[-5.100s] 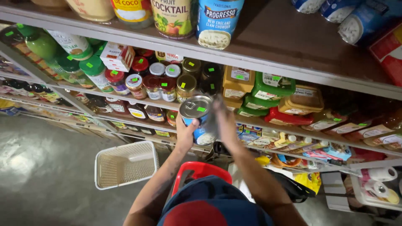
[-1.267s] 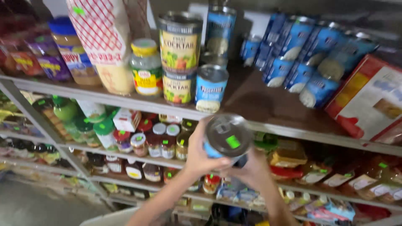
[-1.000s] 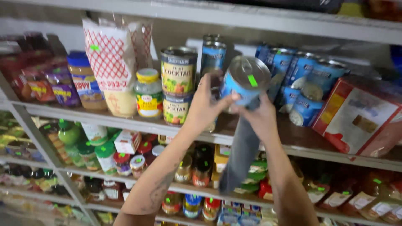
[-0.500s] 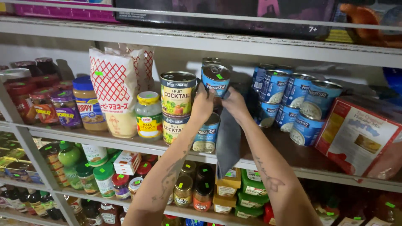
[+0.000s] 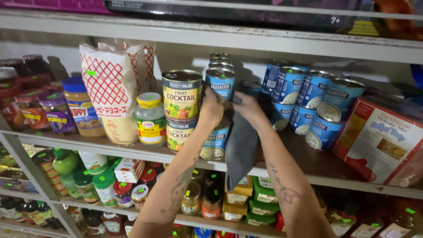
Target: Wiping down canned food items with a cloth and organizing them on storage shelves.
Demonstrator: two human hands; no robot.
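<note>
A blue-labelled soup can (image 5: 220, 83) was found stacked on top of a second blue can (image 5: 215, 140) on the middle shelf (image 5: 308, 165), just to the right of two stacked fruit cocktail cans (image 5: 182, 98). The left hand (image 5: 211, 108) was raised to the lower edge of the upper can, fingers curled against its left side and touching it. The right hand (image 5: 247, 108) was set against the can's right side; whether its fingers fully closed on the can could not be told, as they were partly hidden. A grey cloth (image 5: 240, 150) was seen hanging down from the right hand, pinched against the palm and draped in front of the shelf edge. Further blue cans (image 5: 308, 105) were noted in a stacked group to the right, and a red and white boxed mix (image 5: 379, 143) stood tilted beyond them. To the left of the fruit cocktail cans, a small jar with a yellow lid (image 5: 150, 119), a red-netted squeeze bag (image 5: 110, 94) and a blue-lidded jar of spread (image 5: 81, 108) were recorded. Jars and bottles were observed on the shelf below.
</note>
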